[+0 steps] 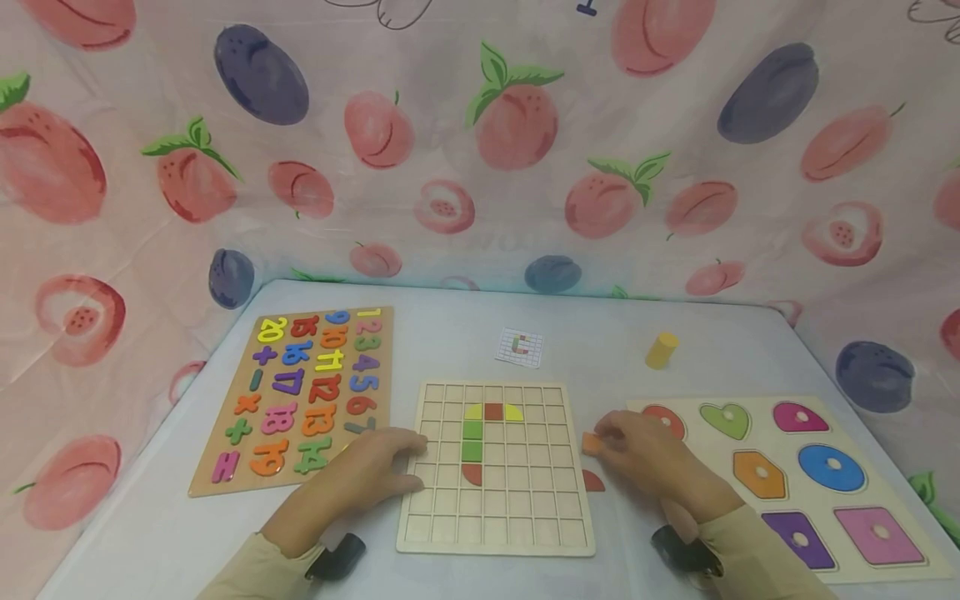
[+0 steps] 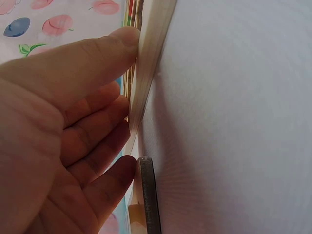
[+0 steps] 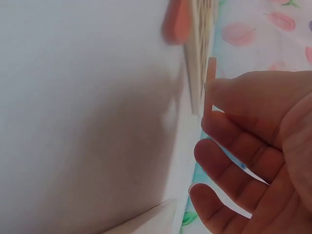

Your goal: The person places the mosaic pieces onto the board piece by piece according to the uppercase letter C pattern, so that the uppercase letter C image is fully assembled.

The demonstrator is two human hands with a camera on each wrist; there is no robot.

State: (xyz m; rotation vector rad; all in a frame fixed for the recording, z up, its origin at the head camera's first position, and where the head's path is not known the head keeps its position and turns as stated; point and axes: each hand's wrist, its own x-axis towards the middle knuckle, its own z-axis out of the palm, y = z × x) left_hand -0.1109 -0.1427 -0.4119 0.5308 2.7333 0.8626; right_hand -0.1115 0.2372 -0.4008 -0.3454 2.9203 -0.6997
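Note:
A wooden grid board [image 1: 525,508] lies on the white table in the head view. On it sit a red square tile [image 1: 493,412] between two yellow curved tiles, green square tiles [image 1: 472,430] below the left one, and a red curved tile [image 1: 472,474] under those. My left hand [image 1: 381,467] rests at the board's left edge, thumb and fingertips against its side. Off the board's right edge, my right hand [image 1: 645,454] pinches a small flat orange square tile [image 3: 211,68] between thumb and index finger. A loose red curved tile [image 1: 593,481] lies beside the board, below that hand.
Left of the grid board lies a number board [image 1: 251,454], partly behind my left hand. A small pattern card [image 1: 520,347] and a yellow cylinder [image 1: 662,351] are farther back. A knobbed shape board [image 1: 813,492] lies at the right, close to my right forearm.

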